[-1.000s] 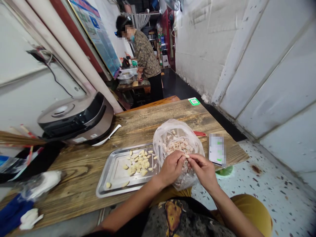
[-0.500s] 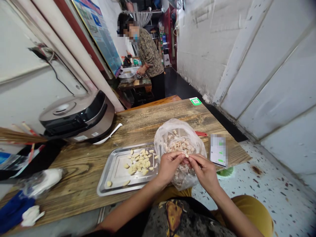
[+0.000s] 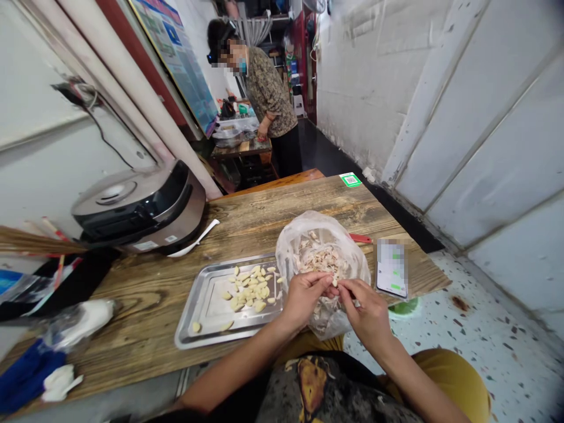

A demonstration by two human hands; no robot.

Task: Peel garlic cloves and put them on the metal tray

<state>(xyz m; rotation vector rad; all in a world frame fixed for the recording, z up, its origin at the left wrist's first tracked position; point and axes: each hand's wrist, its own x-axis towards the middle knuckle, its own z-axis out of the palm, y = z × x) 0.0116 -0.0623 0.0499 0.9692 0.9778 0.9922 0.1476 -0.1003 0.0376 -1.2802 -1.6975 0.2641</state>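
Over a clear plastic bag (image 3: 288,238), my left hand (image 3: 302,298) and my right hand (image 3: 366,311) meet fingertip to fingertip. Both are closed in a pinch on one small pale garlic clove (image 3: 335,282), partly covered by the fingers. Inside the open bag lies a heap of unpeeled cloves and papery skins (image 3: 321,258). Left of the bag is a shallow metal tray (image 3: 198,299), where peeled garlic cloves (image 3: 253,288) are scattered, mostly toward its right side. My left forearm passes over the tray's near right corner.
A rice cooker (image 3: 141,205) and a white spoon (image 3: 198,241) sit at the table's left. A phone (image 3: 391,270) and a red-handled tool (image 3: 361,238) lie right of the bag. Crumpled tissue (image 3: 60,382) is near left. Another person (image 3: 271,88) stands at a farther table.
My fingers have shifted slightly around the clove, which now points more downward. The other person has straightened a little and moved right, with a hand nearer that table's edge.
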